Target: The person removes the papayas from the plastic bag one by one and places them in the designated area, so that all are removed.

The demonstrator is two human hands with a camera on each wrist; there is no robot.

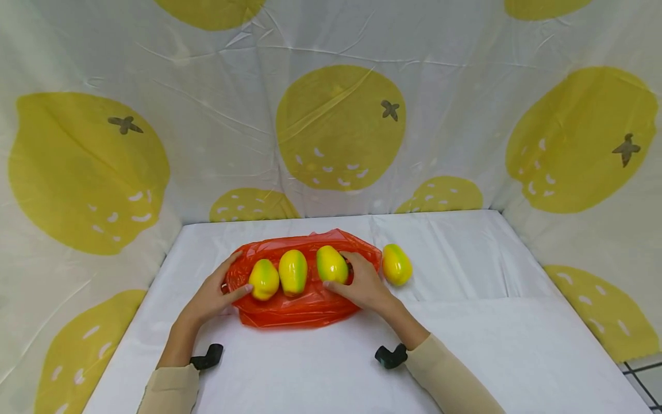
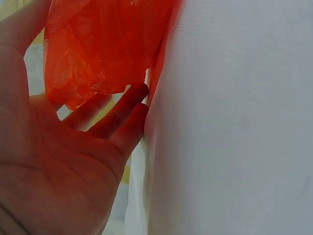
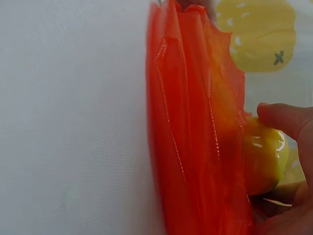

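A red plastic bag (image 1: 310, 313) lies spread on the white cloth, with yellow-green mangoes in a row on it. At its right part my right hand (image 1: 366, 283) holds one mango (image 1: 331, 264) between thumb and fingers. The same mango (image 3: 264, 156) shows behind the bag's edge in the right wrist view. My left hand (image 1: 212, 296) rests at the bag's left end, fingers spread along the edge and thumb tip beside the leftmost mango (image 1: 264, 280). A middle mango (image 1: 293, 272) stands between the hands. In the left wrist view the fingers (image 2: 120, 115) extend loosely beside the bag (image 2: 105, 44).
One more mango (image 1: 397, 265) sits on the white cloth (image 1: 465, 345), just right of the bag. A lemon-print curtain (image 1: 439, 132) stands upright behind and at both sides of the surface.
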